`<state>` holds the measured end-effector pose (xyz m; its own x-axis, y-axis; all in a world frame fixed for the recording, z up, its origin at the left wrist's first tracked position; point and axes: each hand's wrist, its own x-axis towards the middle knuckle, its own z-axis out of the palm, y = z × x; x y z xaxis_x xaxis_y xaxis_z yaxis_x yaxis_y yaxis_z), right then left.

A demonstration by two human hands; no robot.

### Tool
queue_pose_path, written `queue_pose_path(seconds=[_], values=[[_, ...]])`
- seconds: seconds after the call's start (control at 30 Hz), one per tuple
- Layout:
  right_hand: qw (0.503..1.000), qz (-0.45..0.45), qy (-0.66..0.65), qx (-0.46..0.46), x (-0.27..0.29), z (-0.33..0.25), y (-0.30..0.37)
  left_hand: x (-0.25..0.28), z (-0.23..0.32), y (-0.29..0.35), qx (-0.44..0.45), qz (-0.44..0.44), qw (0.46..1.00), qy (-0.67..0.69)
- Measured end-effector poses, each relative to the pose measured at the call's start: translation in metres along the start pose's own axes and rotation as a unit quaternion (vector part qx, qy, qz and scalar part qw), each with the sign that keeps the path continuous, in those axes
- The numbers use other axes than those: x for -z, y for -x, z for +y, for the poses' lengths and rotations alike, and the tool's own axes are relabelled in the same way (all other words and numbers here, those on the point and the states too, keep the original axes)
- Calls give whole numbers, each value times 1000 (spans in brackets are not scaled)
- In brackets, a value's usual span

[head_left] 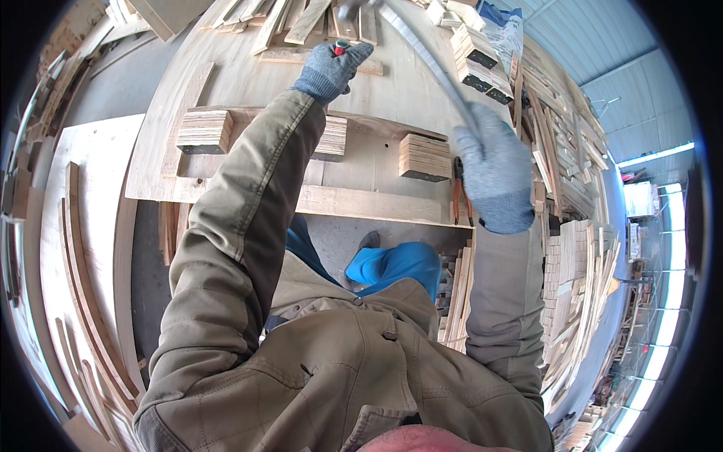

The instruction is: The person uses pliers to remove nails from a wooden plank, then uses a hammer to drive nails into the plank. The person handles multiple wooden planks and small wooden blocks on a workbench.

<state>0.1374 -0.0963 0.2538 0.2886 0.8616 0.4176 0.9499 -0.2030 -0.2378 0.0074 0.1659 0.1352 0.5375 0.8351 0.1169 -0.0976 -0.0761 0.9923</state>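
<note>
A gloved right hand [491, 169] grips a hammer [429, 60] above a wooden table [373, 181], while the left hand [329, 71] is closed around a red object [340, 47]. Along the near side sit 3 wood blocks [424, 157].

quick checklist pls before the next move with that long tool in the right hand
1. Left hand and right hand gloved: ok.
2. Long tool held by its handle: ok.
3. Tool's far end sharp in view: not ok, blurred at the upper edge.
4. Red item in left hand identifiable: cannot tell, mostly covered.
5. Middle wood block fully visible: not ok, left sleeve hides part.
6. Orange-handled tool put away: not ok, beside the right-hand block.
</note>
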Motion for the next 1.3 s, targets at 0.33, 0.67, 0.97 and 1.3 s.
queue_pose_path(seconds=[0.33,0.67,0.97,1.3], values=[[998,17,-42,-49,9,4,-3,4,-6,-4,-1,-5,1000,12],[999,-43,10,-30,-15,3,2,2,-10,-3,-12,-11,1000,-17],[994,71,-58,-58,3,8,1,4,-15,-6,-5,-16,1000,-25],[998,-39,-22,-38,-13,7,4,-2,-13,-2,3,17,1000,-13]])
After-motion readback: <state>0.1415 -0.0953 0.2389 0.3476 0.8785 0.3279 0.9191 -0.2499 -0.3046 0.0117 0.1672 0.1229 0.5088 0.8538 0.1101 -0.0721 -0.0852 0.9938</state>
